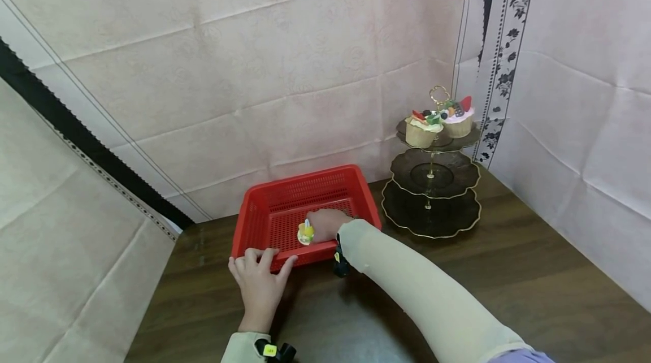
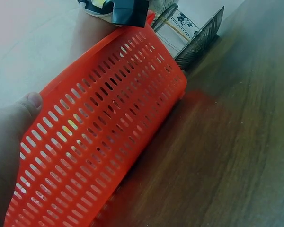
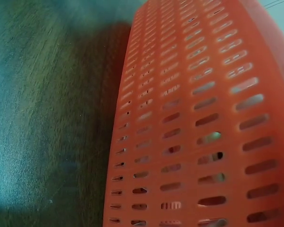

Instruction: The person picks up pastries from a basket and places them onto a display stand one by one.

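Observation:
A red plastic basket point(image 1: 305, 182) with slotted walls stands on the table. At its front left corner my left hand point(image 1: 256, 284) holds the rim, fingers over the edge and thumb against the outer wall. My right hand point(image 1: 328, 224) reaches down inside the basket with its fingers curled at a cupcake point(image 1: 304, 233) with a yellow and white top. The hand covers part of that cupcake. Through the slots, a bit of yellow topping point(image 2: 72, 122) shows in the left wrist view. In the right wrist view the basket's wall point(image 3: 180, 113) hides the hand itself.
Right of the basket stands a dark three-tier cake stand point(image 1: 429, 221) with gold edges. Two fruit-topped cupcakes point(image 1: 420, 135) sit on its top tier. Pale cloth point(image 1: 305, 69) hangs behind and at both sides of the brown wooden table point(image 1: 508, 272).

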`<state>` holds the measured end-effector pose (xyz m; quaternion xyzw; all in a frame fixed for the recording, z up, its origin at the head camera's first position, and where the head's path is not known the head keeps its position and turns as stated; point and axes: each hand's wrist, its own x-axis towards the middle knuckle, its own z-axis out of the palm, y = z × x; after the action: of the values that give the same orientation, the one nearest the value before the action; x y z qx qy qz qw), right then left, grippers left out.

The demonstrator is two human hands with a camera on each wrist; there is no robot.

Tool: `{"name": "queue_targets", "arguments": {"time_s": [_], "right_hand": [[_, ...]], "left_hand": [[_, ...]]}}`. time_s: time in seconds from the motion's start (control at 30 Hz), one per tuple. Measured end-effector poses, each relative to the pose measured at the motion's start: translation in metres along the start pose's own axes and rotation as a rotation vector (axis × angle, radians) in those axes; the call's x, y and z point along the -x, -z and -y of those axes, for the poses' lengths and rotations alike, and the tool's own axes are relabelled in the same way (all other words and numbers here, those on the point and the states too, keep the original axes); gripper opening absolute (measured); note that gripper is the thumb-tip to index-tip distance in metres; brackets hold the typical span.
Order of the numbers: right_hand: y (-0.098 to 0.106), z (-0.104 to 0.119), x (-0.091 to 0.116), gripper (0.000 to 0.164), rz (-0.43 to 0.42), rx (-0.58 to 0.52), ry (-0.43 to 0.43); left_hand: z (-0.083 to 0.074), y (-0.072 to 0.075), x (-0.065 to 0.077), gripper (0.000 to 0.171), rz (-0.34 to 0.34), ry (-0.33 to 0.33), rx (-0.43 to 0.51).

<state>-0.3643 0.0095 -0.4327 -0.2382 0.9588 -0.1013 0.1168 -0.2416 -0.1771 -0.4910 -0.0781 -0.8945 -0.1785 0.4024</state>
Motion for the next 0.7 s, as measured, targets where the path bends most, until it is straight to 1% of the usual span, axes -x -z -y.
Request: {"name": "queue_targets", "arguments": {"time_s": [0.17, 0.3, 0.4, 0.53, 0.7], "right_hand": [[0.003, -0.001, 0.003, 0.072, -0.024, -0.006, 0.009], [0.003, -0.002, 0.004, 0.076, -0.049, -0.033, 0.009], [0.003, -0.004, 0.004, 0.080, -0.069, -0.099, -0.011], [0.003, -0.008, 0.003, 0.082, -0.111, -0.226, -0.033], [0.010, -0.013, 0.009, 0.075, -0.190, -0.379, -0.016]], "left_hand": [[-0.001, 0.000, 0.000, 0.042, 0.008, 0.008, 0.011], [-0.001, -0.001, 0.000, 0.042, 0.008, 0.009, 0.013], [0.000, -0.001, 0.001, 0.042, 0.003, 0.004, 0.010], [0.001, -0.001, 0.002, 0.043, -0.007, -0.004, 0.008], [0.001, 0.002, 0.002, 0.044, -0.006, -0.007, 0.001]]}}
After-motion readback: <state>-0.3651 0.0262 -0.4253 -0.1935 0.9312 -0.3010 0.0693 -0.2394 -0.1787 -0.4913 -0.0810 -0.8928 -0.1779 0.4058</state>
